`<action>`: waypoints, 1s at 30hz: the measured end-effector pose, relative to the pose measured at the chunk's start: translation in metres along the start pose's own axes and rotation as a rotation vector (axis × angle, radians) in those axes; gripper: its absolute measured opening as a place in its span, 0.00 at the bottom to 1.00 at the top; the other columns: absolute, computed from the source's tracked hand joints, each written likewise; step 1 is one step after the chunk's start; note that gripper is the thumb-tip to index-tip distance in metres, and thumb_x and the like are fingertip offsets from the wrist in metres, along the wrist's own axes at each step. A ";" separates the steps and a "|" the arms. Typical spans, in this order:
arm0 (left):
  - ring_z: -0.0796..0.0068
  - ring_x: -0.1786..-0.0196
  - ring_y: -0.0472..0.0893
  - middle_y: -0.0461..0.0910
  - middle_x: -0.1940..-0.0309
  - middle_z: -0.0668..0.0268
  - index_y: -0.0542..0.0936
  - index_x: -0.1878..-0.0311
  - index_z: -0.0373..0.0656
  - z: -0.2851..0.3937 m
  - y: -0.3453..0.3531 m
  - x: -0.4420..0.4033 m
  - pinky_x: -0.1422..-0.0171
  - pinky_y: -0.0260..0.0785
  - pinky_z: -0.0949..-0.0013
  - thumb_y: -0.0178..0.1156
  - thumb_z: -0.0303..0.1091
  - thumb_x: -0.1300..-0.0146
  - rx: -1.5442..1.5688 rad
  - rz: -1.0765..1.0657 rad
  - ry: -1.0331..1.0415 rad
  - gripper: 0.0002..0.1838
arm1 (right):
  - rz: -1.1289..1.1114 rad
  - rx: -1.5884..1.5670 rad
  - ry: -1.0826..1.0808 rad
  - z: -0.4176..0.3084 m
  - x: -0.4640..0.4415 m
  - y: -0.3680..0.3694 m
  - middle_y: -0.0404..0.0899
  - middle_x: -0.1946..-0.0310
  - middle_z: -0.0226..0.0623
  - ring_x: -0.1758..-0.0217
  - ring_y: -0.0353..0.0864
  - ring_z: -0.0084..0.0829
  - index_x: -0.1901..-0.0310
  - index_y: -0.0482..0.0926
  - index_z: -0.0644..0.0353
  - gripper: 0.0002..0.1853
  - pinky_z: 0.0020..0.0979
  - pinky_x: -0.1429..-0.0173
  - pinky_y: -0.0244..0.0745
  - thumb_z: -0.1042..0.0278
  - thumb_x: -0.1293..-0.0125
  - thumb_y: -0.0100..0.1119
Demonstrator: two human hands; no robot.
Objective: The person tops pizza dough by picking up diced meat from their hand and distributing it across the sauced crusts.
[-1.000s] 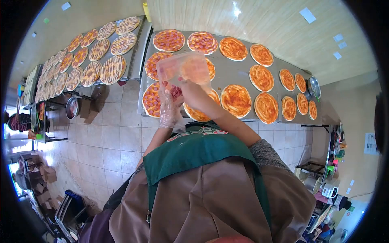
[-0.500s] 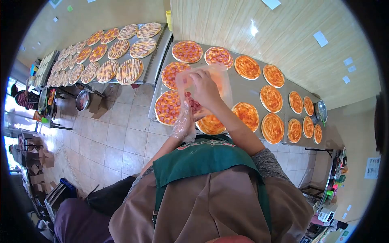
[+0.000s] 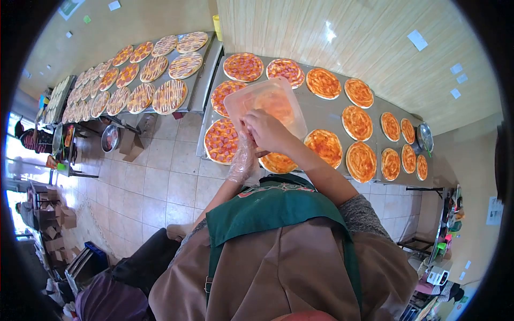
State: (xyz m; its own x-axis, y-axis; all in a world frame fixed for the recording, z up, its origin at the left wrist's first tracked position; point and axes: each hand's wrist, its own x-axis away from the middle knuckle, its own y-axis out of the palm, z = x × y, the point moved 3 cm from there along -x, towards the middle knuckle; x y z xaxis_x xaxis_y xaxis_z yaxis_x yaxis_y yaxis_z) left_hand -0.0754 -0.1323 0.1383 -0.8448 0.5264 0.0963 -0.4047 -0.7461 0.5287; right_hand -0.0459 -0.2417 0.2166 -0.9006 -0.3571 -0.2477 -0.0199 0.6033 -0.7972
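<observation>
Gloved left hand (image 3: 243, 161) is gripping a plastic tub (image 3: 266, 101) above the table (image 3: 333, 109); bare right hand (image 3: 269, 131) is resting, fingers curled, at the tub's near side, and I cannot tell whether they are pinching anything. Progress, by eye: four pizzas (image 3: 220, 140) at the left end are carrying diced meat (image 3: 243, 68); at least ten farther right are showing only sauce (image 3: 361, 162), so most are seemingly remaining.

Bright, even light; a hot glare spots the panelled wall (image 3: 353, 59), and the window (image 3: 14, 119) at far left burns white. Fisheye bends the black-rimmed edges, where small details seem soft.
</observation>
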 end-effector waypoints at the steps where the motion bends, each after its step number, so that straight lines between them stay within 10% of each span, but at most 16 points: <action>1: 0.66 0.32 0.73 0.69 0.34 0.60 0.57 0.25 0.50 0.001 0.001 0.001 0.38 0.76 0.51 0.31 0.75 0.30 0.022 -0.001 0.006 0.44 | -0.082 0.010 -0.003 -0.003 0.003 -0.002 0.79 0.56 0.45 0.48 0.78 0.48 0.54 0.81 0.62 0.09 0.45 0.43 0.74 0.75 0.35 0.55; 8: 0.66 0.34 0.74 0.71 0.36 0.61 0.63 0.29 0.46 -0.003 0.003 0.006 0.39 0.77 0.53 0.32 0.71 0.27 -0.011 0.026 -0.024 0.40 | 0.145 0.037 -0.034 -0.008 0.017 -0.007 0.79 0.60 0.44 0.52 0.78 0.47 0.56 0.80 0.62 0.09 0.45 0.45 0.74 0.75 0.37 0.57; 11: 0.66 0.34 0.75 0.73 0.39 0.62 0.65 0.30 0.45 -0.002 -0.007 0.005 0.40 0.77 0.55 0.32 0.70 0.26 0.032 0.012 -0.029 0.39 | -0.089 0.015 0.020 -0.009 0.028 0.000 0.77 0.59 0.45 0.51 0.77 0.49 0.57 0.79 0.63 0.08 0.45 0.45 0.74 0.74 0.37 0.57; 17: 0.69 0.34 0.73 0.75 0.41 0.62 0.65 0.30 0.44 -0.018 -0.022 0.003 0.33 0.70 0.58 0.34 0.69 0.25 0.049 0.019 -0.021 0.39 | 0.128 0.101 0.399 -0.015 0.038 0.004 0.75 0.52 0.47 0.46 0.75 0.50 0.52 0.77 0.63 0.11 0.45 0.45 0.75 0.71 0.34 0.55; 30: 0.67 0.31 0.71 0.71 0.33 0.60 0.61 0.25 0.44 -0.021 -0.039 0.020 0.26 0.64 0.63 0.38 0.61 0.22 0.114 0.082 -0.161 0.35 | 0.075 0.138 0.143 -0.026 0.070 0.059 0.79 0.55 0.41 0.51 0.78 0.45 0.55 0.81 0.60 0.15 0.43 0.47 0.76 0.58 0.29 0.50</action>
State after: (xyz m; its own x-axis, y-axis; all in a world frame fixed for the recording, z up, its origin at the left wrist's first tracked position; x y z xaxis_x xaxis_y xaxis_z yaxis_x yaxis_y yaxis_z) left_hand -0.0837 -0.1017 0.1017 -0.8026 0.5309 0.2718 -0.2868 -0.7432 0.6045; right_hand -0.1211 -0.2127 0.1663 -0.9500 -0.2039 -0.2367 0.1007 0.5173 -0.8498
